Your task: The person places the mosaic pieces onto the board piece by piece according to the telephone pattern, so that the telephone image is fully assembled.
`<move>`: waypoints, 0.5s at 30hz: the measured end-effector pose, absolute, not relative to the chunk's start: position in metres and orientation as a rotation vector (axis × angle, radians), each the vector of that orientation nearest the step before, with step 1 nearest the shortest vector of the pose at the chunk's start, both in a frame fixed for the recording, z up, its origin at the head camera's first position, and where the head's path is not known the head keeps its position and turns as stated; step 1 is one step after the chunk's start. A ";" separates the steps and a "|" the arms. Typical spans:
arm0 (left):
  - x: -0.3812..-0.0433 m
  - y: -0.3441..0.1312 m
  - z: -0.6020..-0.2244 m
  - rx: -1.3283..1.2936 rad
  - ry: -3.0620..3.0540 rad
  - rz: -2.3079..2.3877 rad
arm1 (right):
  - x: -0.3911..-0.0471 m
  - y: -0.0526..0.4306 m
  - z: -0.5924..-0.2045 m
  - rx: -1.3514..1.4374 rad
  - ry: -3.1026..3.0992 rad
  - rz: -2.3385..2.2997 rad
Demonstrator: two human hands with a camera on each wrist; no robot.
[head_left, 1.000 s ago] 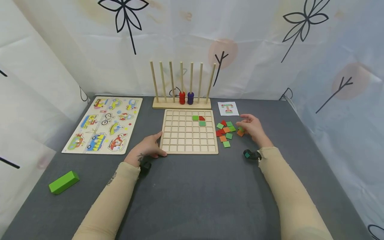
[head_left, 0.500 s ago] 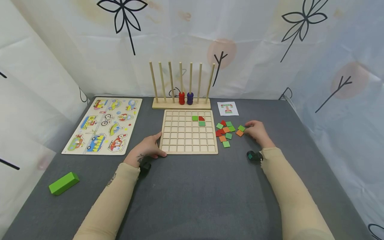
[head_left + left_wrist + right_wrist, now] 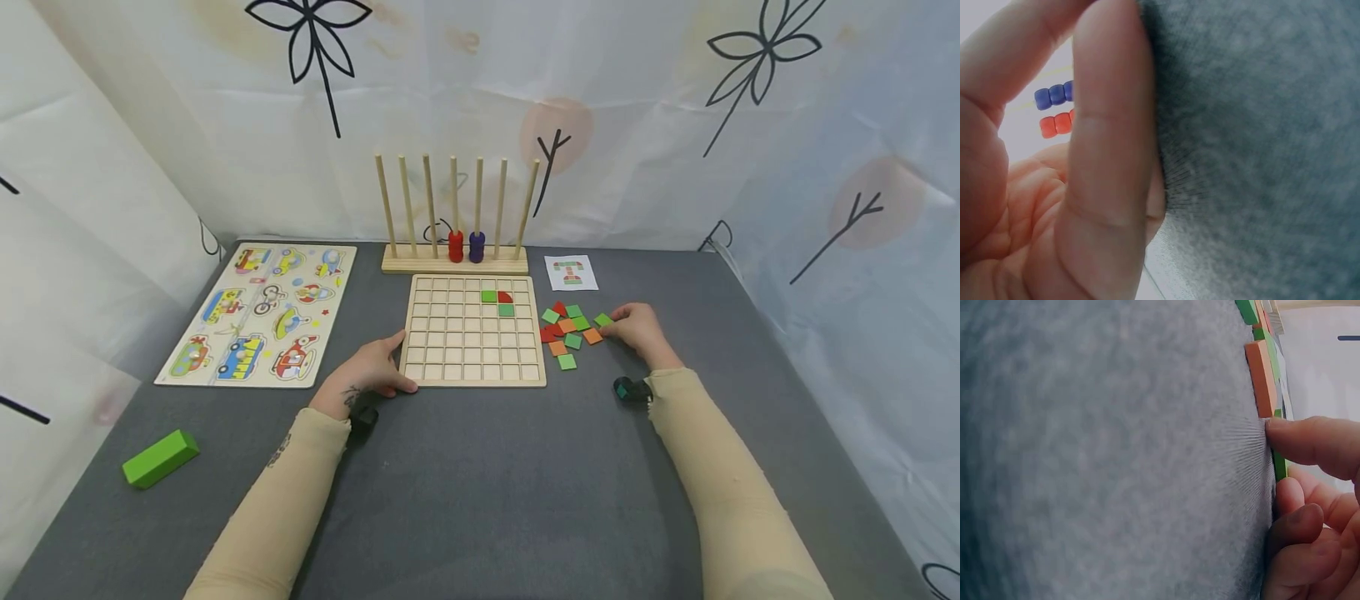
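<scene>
In the head view my left hand [image 3: 367, 367] rests at the lower left corner of a wooden grid board [image 3: 457, 342], thumb along its front edge. The board bears a light green tile [image 3: 489, 297], a red quarter-round tile [image 3: 504, 297] and a darker green tile [image 3: 506, 310]. My right hand [image 3: 639, 332] is at the right of the loose tiles. Its thumb and index finger lie at the edges of a green tile [image 3: 1281, 456]; whether they pinch it I cannot tell. Close to the thumb tip lies an orange tile [image 3: 1261, 378]. The remaining fingers are curled on the cloth.
Several loose tiles [image 3: 566, 326] lie right of the board, below a pattern card [image 3: 572, 272]. Behind the board stands a peg rack [image 3: 405, 264] with red and blue beads. A vehicle puzzle [image 3: 258, 312] and a green block [image 3: 160, 458] are at left.
My right hand drew back to the right from over the green tile, then came slightly left again. The orange tile beside it shifted left. The left hand and the board stay put.
</scene>
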State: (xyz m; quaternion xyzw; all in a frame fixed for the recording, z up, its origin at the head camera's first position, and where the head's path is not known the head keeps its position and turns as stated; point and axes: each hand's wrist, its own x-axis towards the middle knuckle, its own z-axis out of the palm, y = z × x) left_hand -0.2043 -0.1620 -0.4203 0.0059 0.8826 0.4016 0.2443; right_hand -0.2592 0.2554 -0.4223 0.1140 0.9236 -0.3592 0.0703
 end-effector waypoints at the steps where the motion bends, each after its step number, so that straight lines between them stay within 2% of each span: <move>1: -0.204 -0.162 -0.420 0.015 2.410 1.096 | -0.259 0.255 -0.422 0.345 2.782 -1.081; 7: -0.205 -0.162 -0.421 0.005 2.409 1.095 | -0.262 0.248 -0.420 0.343 2.821 -1.236; 15: -0.205 -0.162 -0.422 0.000 2.416 1.084 | -0.271 0.215 -0.411 0.083 2.493 -1.957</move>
